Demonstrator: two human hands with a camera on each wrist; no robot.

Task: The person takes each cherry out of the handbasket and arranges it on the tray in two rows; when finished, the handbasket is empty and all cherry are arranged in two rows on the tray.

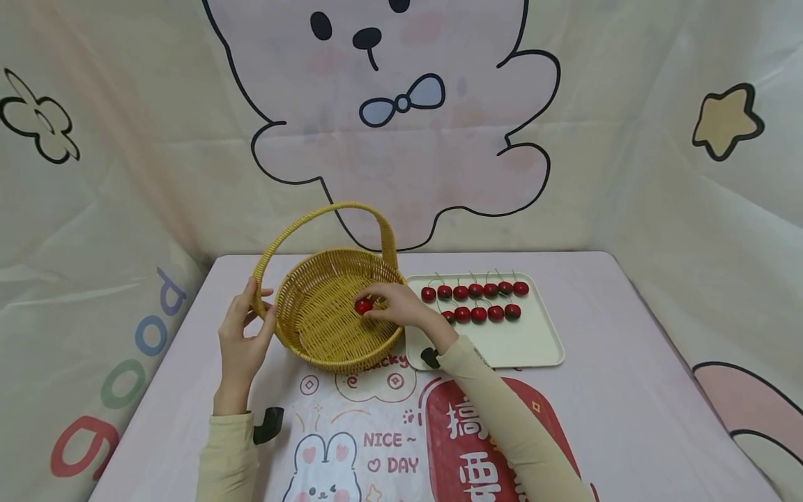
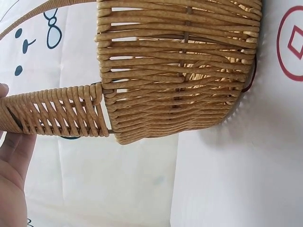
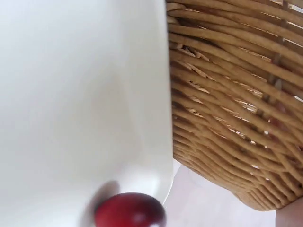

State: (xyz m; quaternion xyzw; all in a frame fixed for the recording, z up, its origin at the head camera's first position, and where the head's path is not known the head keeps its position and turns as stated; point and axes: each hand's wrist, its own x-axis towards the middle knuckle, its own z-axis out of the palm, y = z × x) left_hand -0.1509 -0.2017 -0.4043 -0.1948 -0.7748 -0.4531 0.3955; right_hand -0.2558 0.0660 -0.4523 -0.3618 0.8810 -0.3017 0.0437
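A yellow woven basket point(image 1: 326, 338) with a tall arched handle point(image 1: 320, 215) stands left of the middle of the table. At its left side, my left hand point(image 1: 245, 341) grips the lower part of the handle between thumb and fingers; the left wrist view shows fingers around the woven strip point(image 2: 57, 111). My right hand point(image 1: 401, 305) reaches over the basket's right rim and pinches a red cherry point(image 1: 362, 306) above the basket floor. Beside the basket, a white tray point(image 1: 502, 348) carries two rows of dark red cherries point(image 1: 479, 315) with stems.
In the right wrist view, one cherry point(image 3: 130, 211) lies near the tray's corner, close to the basket wall point(image 3: 227, 94). The printed tablecloth point(image 1: 389, 453) covers the table in front. A fabric backdrop point(image 1: 401, 160) rises behind and at both sides.
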